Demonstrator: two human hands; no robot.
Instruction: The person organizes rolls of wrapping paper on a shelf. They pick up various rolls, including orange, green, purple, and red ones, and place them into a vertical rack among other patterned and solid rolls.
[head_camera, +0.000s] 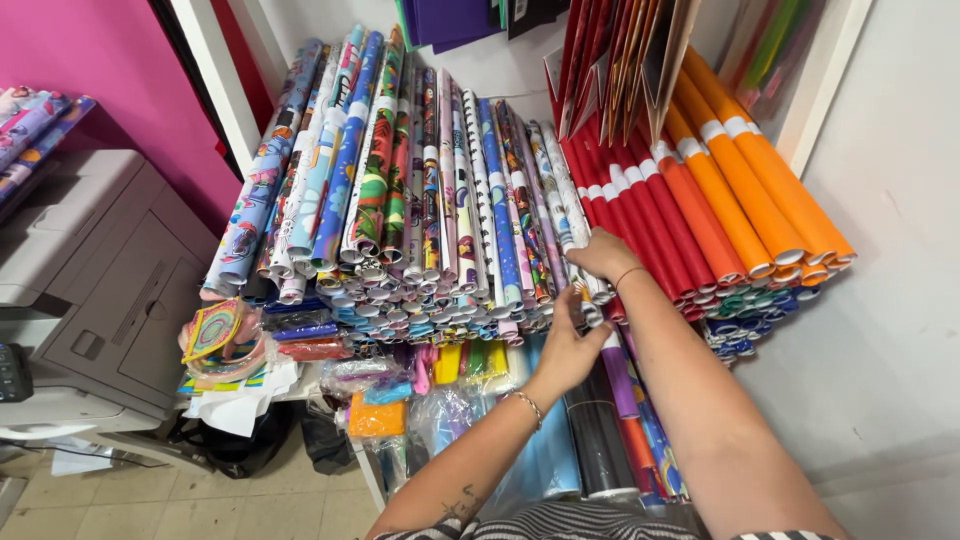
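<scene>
hands: two, left hand (566, 350) and right hand (603, 254)
bracelets: two, one per wrist
printers: one grey printer (95, 290), left of frame
patterned rolls (420, 190): too many to count

There is one view only, from a camera worn on the person's head. It looks steeply down and forward over both outstretched forearms, which enter from the bottom edge and run up toward the middle of the picture. It sits close, about at arm's reach from the slanted stack of patterned paper rolls (420, 190) that fills the centre. The view faces a white shelf frame (215, 80) in a corner: a pink wall (90, 50) lies off to the upper left, a grey printer (90, 290) at the left edge, a white wall (880, 280) on the right. The tiled floor (200, 500) shows at the lower left. With no second view, nothing is shared.
</scene>
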